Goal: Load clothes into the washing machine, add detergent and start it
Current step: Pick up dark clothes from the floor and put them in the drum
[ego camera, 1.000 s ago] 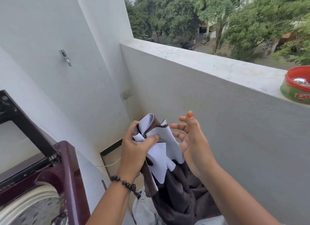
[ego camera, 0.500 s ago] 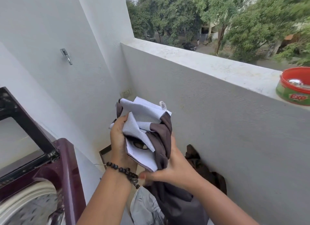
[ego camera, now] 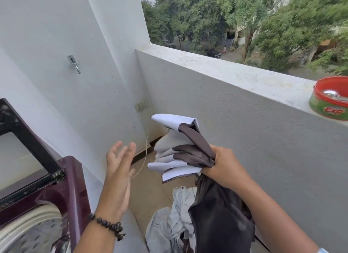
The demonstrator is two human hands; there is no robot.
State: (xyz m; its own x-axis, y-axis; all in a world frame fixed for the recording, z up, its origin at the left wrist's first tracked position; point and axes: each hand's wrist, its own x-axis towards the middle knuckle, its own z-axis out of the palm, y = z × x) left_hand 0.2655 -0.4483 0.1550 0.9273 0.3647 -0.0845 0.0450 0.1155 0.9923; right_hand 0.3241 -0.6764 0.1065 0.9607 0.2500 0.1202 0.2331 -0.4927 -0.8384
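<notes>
My right hand (ego camera: 224,166) grips a dark brown garment with white mesh lining (ego camera: 180,149); its bunched top sticks up left of my fist and the rest hangs below. To its left my left hand (ego camera: 118,169) is raised with fingers spread, holding nothing and apart from the cloth. A maroon top-load washing machine (ego camera: 73,181) stands at the lower left with its lid (ego camera: 22,132) up and the drum (ego camera: 35,232) open. Light grey clothes (ego camera: 169,226) lie in a heap on the floor beneath the garment.
A red and green tub (ego camera: 329,100) with a metal spoon in it sits on the balcony parapet (ego camera: 226,71) at the right. A metal hook (ego camera: 74,64) and a wall socket (ego camera: 141,106) are on the white walls. A thin cord (ego camera: 146,151) hangs by the corner.
My left hand has let go of the garment and moved off to the left, fingers open. My right hand has taken the bunched cloth in a fist and carries it alone.
</notes>
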